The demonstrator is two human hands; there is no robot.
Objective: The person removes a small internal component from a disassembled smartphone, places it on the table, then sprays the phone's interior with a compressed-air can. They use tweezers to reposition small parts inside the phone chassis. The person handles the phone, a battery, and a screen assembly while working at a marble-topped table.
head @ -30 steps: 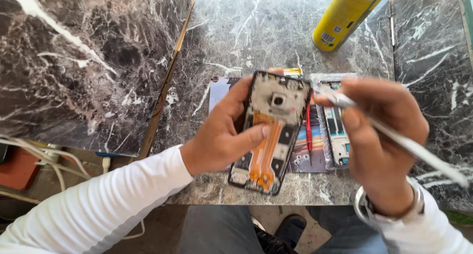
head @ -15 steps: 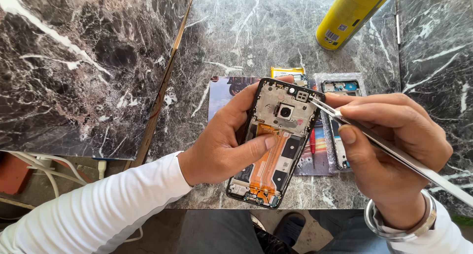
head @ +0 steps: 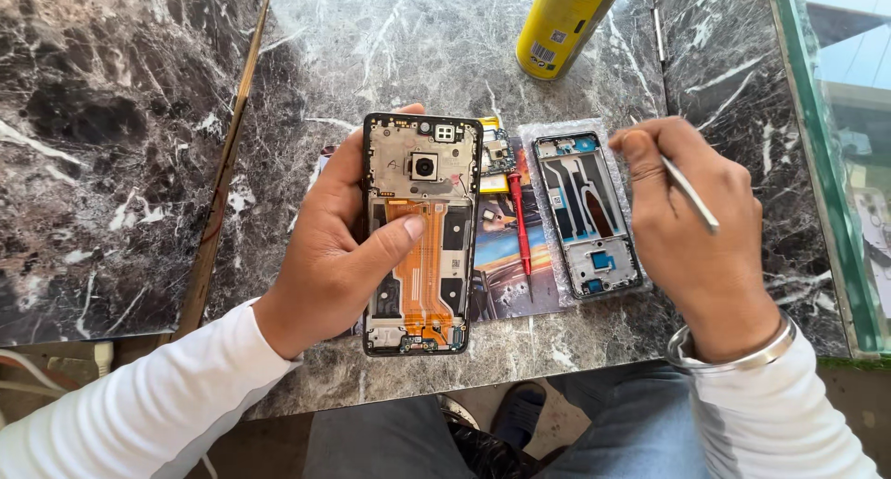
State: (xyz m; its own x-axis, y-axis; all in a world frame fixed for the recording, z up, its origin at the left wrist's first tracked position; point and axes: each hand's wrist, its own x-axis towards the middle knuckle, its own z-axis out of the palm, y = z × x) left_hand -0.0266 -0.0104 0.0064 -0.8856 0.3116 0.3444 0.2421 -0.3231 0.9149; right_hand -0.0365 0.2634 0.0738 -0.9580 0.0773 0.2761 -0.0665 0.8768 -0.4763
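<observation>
Opened phone (head: pixel 419 238), gripped by left hand (head: pixel 339 256).
Right hand (head: pixel 696 238) fingers pinching tweezers (head: pixel 689 193), hovering beside phone frame (head: pixel 585 214) near table (head: pixel 390 61) front edge.

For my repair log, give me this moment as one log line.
left hand: grips opened phone, thumb on orange flex | right hand: holds metal tweezers beside phone frame | red screwdriver, yellow can on marble table

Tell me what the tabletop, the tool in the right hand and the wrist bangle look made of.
Tabletop: dark polished stone, likely marble, with white veins and a glossy sheen.
Tool in the right hand: thin and silvery, probably metal with a matte finish.
Bangle: shiny silver metal with bright reflections.
</observation>
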